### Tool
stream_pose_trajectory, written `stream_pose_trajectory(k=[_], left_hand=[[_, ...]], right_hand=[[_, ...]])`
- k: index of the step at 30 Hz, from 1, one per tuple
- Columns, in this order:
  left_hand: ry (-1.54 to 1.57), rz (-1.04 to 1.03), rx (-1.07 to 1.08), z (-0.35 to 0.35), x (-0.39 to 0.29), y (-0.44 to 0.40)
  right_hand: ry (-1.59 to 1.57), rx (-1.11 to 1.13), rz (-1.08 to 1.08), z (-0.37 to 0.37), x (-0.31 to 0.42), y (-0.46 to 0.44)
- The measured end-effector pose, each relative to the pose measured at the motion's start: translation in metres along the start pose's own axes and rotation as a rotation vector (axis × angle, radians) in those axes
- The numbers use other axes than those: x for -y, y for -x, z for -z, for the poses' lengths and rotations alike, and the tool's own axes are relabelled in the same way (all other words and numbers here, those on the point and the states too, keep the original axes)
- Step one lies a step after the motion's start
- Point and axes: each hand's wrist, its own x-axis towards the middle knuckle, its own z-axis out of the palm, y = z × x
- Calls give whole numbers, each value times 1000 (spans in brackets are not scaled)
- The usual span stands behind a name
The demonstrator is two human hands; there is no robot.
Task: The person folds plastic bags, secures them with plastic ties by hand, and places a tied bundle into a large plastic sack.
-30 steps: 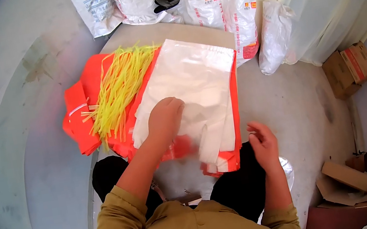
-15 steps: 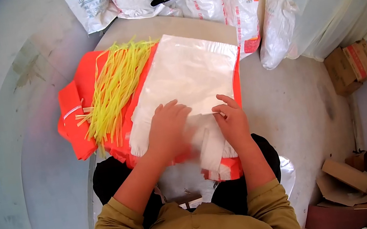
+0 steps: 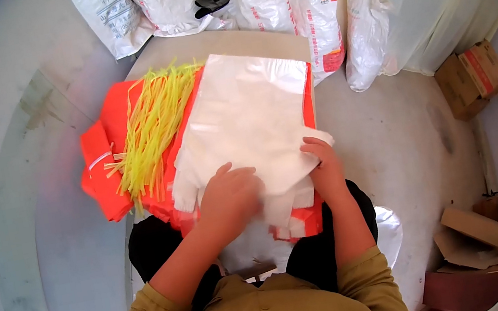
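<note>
A pile of white plastic bags [image 3: 248, 109] lies on top of red plastic bags [image 3: 116, 108]. My right hand [image 3: 326, 169] pinches the right edge of the uppermost white bag, whose corner is lifted and folded over beside the fingers. Over the lower left of the pile is my left hand [image 3: 228, 200], its back toward me. Motion smears its fingertips, so what they grip, if anything, does not show. A bundle of thin yellow strips [image 3: 158, 124] rests on the red bags, left of the white pile.
A folded red bundle [image 3: 104, 173] with a pale band sits at the far left. Several filled white sacks [image 3: 318, 25] stand along the back, with a black item [image 3: 212, 2] among them. Cardboard boxes [image 3: 470, 79] are at the right, and flattened cardboard [image 3: 480, 238] lies lower right.
My right hand has moved slightly down and right, and the bag edge in it now shows as a lifted corner. My left hand has shifted a little downward. The view has shifted slightly.
</note>
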Motion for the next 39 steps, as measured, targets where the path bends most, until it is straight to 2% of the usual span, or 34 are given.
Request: stream_pose_trajectory(k=[8, 13, 18, 22, 26, 27, 30, 32, 34, 36, 37, 39], left_hand=[[55, -50, -49, 9, -17, 27], [154, -28, 50, -18, -26, 53], [306, -102, 67, -25, -51, 51], [523, -78, 132, -15, -85, 34], [693, -33, 146, 4, -92, 10], [748, 35, 37, 2, -91, 7], [718, 584, 178, -4, -57, 3], [983, 701, -144, -48, -15, 12], [1133, 891, -226, -50, 12, 9], [1258, 1050, -321, -57, 34, 17], [1312, 1108, -368, -64, 45, 22], [1419, 1184, -447, -70, 55, 27]], right_hand=[[-38, 28, -105, 33, 5, 8], [7, 7, -233, 58, 1, 37], [238, -121, 53, 115, 28, 39], [287, -386, 104, 151, 110, 9], [537, -458, 314, 152, 166, -33], [542, -466, 366, 146, 168, -46], [670, -382, 399, 107, 159, -91], [570, -172, 362, 69, 140, -121], [533, 24, 365, 21, 87, -145], [447, 123, 326, -12, 103, -145], [421, 190, 207, -17, 106, -141], [424, 93, 177, -19, 84, -127]])
